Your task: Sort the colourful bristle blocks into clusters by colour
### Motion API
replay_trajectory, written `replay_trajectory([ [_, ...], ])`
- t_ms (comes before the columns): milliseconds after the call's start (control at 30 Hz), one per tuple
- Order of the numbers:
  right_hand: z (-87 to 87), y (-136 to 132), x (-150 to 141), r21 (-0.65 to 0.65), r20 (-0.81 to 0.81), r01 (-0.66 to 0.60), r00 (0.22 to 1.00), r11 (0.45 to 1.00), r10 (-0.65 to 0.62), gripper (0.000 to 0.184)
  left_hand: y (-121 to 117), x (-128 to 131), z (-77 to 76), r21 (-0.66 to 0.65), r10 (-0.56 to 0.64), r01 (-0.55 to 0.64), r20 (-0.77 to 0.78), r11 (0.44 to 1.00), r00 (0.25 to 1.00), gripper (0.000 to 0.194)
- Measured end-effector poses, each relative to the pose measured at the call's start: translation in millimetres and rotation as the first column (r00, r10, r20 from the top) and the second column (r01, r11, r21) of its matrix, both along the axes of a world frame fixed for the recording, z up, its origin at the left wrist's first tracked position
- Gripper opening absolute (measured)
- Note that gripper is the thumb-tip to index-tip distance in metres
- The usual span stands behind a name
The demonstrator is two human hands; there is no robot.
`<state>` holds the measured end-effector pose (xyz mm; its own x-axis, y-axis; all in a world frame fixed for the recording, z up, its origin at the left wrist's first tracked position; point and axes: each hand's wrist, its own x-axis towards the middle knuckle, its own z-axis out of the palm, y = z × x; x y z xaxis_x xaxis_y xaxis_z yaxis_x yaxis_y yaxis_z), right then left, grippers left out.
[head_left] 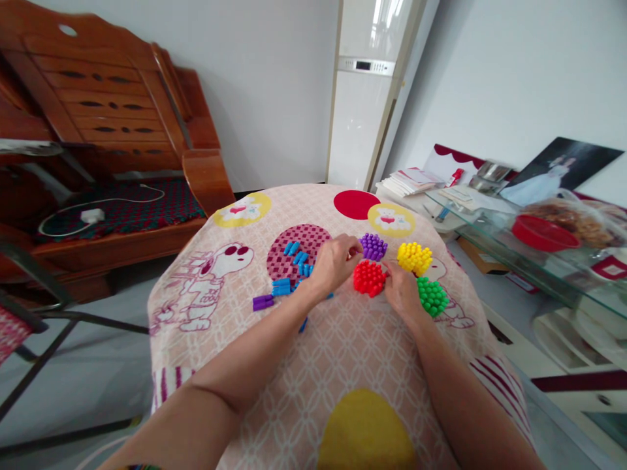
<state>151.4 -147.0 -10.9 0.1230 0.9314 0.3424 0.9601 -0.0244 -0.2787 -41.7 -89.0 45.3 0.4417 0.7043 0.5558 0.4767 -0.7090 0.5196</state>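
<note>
My left hand (337, 262) is over the table with its fingers curled, close to the left side of a bundle of purple pegs (373, 247); whatever is between the fingertips is hidden. My right hand (402, 290) has its fingertips against the right side of a bundle of red pegs (369, 278), which stands between the hands. Yellow pegs (415, 258) form a bundle beyond the right hand, and green pegs (432, 297) another just right of its wrist. Several blue pieces (281, 287) are scattered left of my left forearm, beside purple pieces (263, 302) lying flat.
A patterned pink cloth (304, 372) covers the round table. To the right stands a glass shelf with a red bowl (546, 233), papers (411, 181) and a photo (558, 173). A wooden bench (112, 130) stands at left, a tall white cabinet unit (362, 111) behind.
</note>
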Motion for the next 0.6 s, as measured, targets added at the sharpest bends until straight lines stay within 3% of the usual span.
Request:
replay_trajectory([
  [100,-1.2,-0.5,-0.4,0.002,0.019,0.008,1.0,1.0,-0.008,0.045,17.0,-32.1,28.1,0.006,0.106,-0.107,0.109,0.994,0.988,0.012],
  [200,-3.0,-0.7,0.8,0.054,0.026,-0.005,1.0,0.999,0.004,0.047,28.1,-73.6,54.5,-0.006,0.285,-0.292,0.236,0.956,0.929,0.017],
  [300,-4.4,-1.1,2.2,0.13,0.033,-0.035,0.999,0.991,0.031,0.048,30.5,-115.2,65.3,-0.037,0.437,-0.439,0.187,0.898,0.88,0.019],
  [400,-4.7,-5.9,1.5,0.19,0.055,-0.067,0.997,0.98,0.058,0.048,22.9,-146.9,52.2,-0.087,0.437,-0.45,-0.133,0.889,0.889,0.014],
  [467,-4.7,-13.7,-0.8,0.221,0.074,-0.09,0.994,0.971,0.076,0.048,13.4,-160.8,32.4,-0.162,0.303,-0.39,-0.392,0.906,0.868,0.015],
  [600,-5.9,-35.0,-6.9,0.291,0.121,-0.057,0.992,0.955,0.022,0.047,-7.4,-175.7,-11.8,-0.288,0.145,-0.385,-0.604,0.877,0.783,0.021],
])
